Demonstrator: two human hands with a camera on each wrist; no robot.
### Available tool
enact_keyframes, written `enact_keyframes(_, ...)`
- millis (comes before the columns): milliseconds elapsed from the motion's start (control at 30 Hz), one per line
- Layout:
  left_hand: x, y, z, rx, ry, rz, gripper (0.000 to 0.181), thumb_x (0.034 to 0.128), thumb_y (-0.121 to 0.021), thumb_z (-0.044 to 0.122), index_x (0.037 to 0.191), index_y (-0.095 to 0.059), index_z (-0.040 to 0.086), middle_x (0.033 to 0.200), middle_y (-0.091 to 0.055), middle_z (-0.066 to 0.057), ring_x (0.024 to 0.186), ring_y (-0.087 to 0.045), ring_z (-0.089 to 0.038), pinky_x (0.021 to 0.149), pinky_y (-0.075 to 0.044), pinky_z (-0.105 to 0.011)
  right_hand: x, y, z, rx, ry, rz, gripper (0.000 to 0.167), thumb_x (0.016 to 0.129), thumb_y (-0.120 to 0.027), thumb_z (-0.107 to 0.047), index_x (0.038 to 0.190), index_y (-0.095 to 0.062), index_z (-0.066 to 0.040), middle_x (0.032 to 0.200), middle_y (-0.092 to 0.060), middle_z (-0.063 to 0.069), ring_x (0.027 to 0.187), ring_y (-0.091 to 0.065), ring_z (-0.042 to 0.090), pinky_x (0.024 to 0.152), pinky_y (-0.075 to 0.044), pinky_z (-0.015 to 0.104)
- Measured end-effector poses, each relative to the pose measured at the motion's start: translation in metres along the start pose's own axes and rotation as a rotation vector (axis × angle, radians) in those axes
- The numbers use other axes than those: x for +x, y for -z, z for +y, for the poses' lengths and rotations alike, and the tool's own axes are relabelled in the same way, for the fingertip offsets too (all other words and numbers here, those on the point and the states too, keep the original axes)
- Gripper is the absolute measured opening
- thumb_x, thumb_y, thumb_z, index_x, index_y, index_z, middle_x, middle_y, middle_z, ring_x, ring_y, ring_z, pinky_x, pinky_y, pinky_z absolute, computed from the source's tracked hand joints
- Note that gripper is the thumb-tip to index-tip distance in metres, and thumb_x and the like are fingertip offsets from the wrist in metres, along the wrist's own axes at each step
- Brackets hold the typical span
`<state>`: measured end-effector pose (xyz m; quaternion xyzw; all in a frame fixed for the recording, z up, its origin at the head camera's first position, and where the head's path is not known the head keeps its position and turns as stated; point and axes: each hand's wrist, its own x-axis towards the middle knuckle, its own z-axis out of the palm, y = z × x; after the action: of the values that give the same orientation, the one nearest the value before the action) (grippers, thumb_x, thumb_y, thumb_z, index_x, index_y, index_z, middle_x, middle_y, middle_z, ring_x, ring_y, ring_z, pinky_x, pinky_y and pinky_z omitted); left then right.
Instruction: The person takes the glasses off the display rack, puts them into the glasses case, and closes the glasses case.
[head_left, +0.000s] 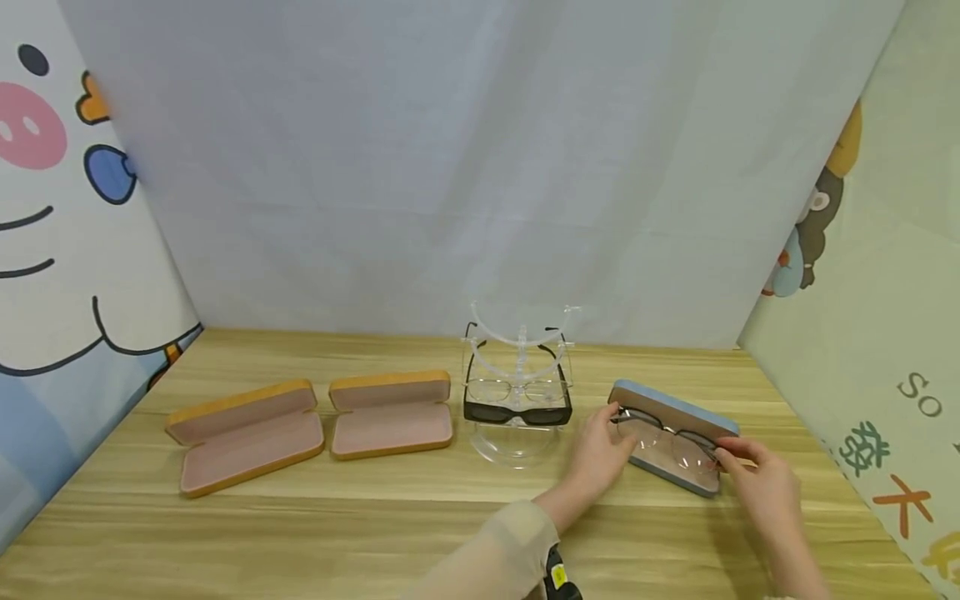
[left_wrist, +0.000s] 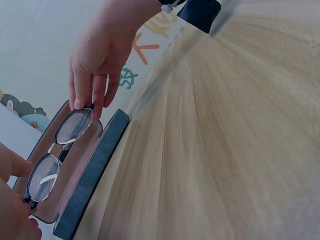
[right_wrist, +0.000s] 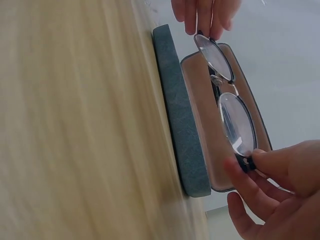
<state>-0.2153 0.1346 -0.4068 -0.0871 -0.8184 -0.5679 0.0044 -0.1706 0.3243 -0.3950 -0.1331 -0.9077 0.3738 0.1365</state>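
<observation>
A pair of dark-rimmed eyeglasses [head_left: 667, 429] with clear lenses is over an opened blue-grey glasses case [head_left: 693, 414] with a pinkish-brown lining. My left hand [head_left: 596, 454] pinches the left end of the frame near the hinge. At the other end, my right hand [head_left: 768, 492] holds the right hinge between thumb and index finger, as the right wrist view shows closely. The lenses [right_wrist: 237, 125] face up and toward me. Behind the front, a folded temple [right_wrist: 216, 90] shows in part. Whether the eyeglasses touch the lining I cannot tell.
Left of my hands stands a clear display rack [head_left: 517, 457] bearing black sunglasses [head_left: 517, 414] and thin-framed glasses [head_left: 489, 390]. Farther left lie two opened orange-yellow cases, one nearer the rack [head_left: 393, 429] and one beyond [head_left: 255, 454]. A pale curtain [head_left: 450, 167] closes off the back.
</observation>
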Motion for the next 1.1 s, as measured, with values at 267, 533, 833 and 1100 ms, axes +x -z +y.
enact_keyframes(267, 0.003, -0.001, -0.005, 0.056, 0.021, 0.010, 0.052, 0.0822, -0.065, 0.017, 0.131, -0.047, 0.008, 0.129, -0.050, -0.006, 0.120, -0.046, -0.024, 0.098, -0.040, -0.036, 0.003, -0.006, 0.001, -0.003, -0.059, -0.087, 0.030, 0.088, -0.058, -0.021, 0.110, -0.062, -0.001, 0.095, -0.068, 0.013, 0.071, -0.056, 0.000, 0.055, -0.045, 0.021)
enact_keyframes(533, 0.004, -0.004, -0.009, 0.075, 0.015, 0.010, 0.052, 0.0816, -0.066, 0.016, 0.129, -0.048, 0.005, 0.127, -0.050, -0.007, 0.118, -0.046, -0.024, 0.097, -0.041, -0.035, 0.004, -0.005, 0.001, -0.049, -0.016, -0.133, 0.030, 0.089, -0.057, -0.020, 0.108, -0.062, 0.002, 0.093, -0.068, 0.013, 0.075, -0.057, 0.007, 0.057, -0.044, 0.021)
enact_keyframes(833, 0.007, -0.005, -0.018, 0.100, -0.012, -0.027, 0.052, 0.0817, -0.064, 0.018, 0.128, -0.049, 0.000, 0.120, -0.052, -0.011, 0.114, -0.047, -0.026, 0.096, -0.041, -0.035, 0.009, -0.002, 0.004, -0.115, 0.040, -0.152, 0.027, 0.089, -0.057, -0.021, 0.106, -0.064, 0.000, 0.097, -0.066, 0.015, 0.081, -0.059, 0.014, 0.062, -0.043, 0.025)
enact_keyframes(1100, 0.007, -0.005, -0.018, 0.203, -0.017, -0.106, 0.055, 0.0840, -0.063, 0.023, 0.133, -0.045, 0.006, 0.130, -0.048, -0.011, 0.122, -0.041, -0.027, 0.101, -0.035, -0.037, 0.009, 0.000, 0.008, -0.158, 0.049, -0.149, 0.027, 0.088, -0.059, -0.021, 0.104, -0.065, 0.000, 0.097, -0.067, 0.016, 0.087, -0.060, 0.024, 0.068, -0.042, 0.032)
